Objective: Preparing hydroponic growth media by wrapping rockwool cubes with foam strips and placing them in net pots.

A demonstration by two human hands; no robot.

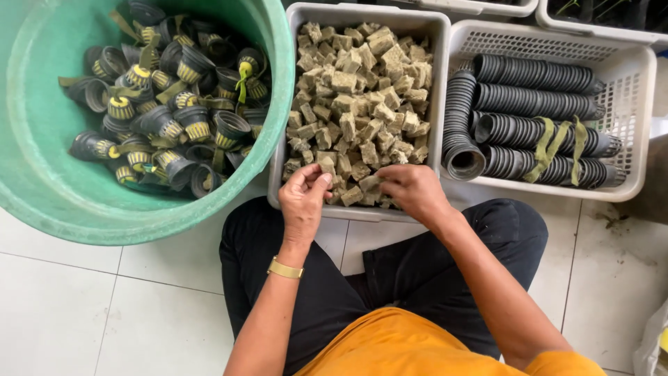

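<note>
Left hand point(304, 198) pinches one cube point(325, 166), right hand point(412, 189) closes on another point(369, 183) at the crate's point(362, 14) six o'clock edge; light grip judged best to avoid crumbling.

Plant nursery: net pots point(532, 104), grow cubes point(358, 104)

White plastic bag point(654, 345), crumpled, bottom right corner on floor, no labels, signs, screens

Light was soft, even daylight, pretty bright overall, no harsh glare. Shadows stayed faint, mostly pooled deep inside the green tub point(42, 160) and between the stacked black pots point(536, 104). Focus was sharp throughout, with slight wide-angle stretching near the edges.
</note>
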